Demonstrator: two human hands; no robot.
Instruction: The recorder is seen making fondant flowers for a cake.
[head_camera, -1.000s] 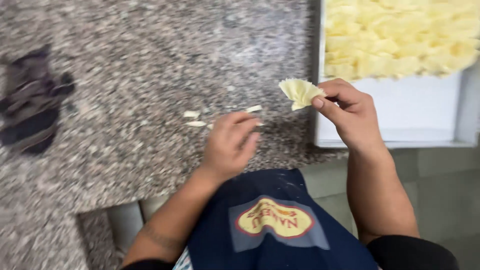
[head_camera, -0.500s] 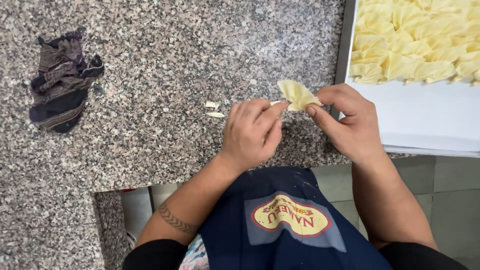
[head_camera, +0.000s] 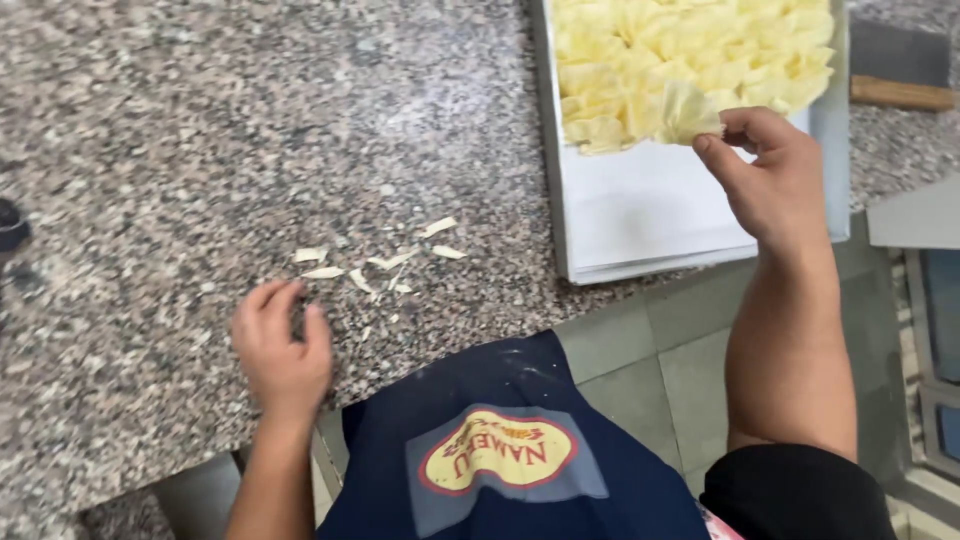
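Observation:
My right hand (head_camera: 770, 180) pinches a pale yellow folded dough piece (head_camera: 685, 112) and holds it over the white-lined tray (head_camera: 650, 225), at the near edge of several similar yellow dough pieces (head_camera: 680, 50). My left hand (head_camera: 280, 345) rests on the speckled granite counter (head_camera: 200, 150) near its front edge, fingers loosely curled with nothing in them. Small pale dough scraps (head_camera: 380, 265) lie scattered on the counter just beyond that hand.
A scraper with a wooden handle (head_camera: 900, 92) lies on the counter right of the tray. A dark object (head_camera: 12, 225) sits at the left edge. My dark blue apron (head_camera: 500, 450) fills the bottom centre, with tiled floor (head_camera: 650, 370) beside it.
My right hand carried the dough piece to the right, from beside my left hand to over the tray. My left hand let go and dropped back to the counter. The view shifted right.

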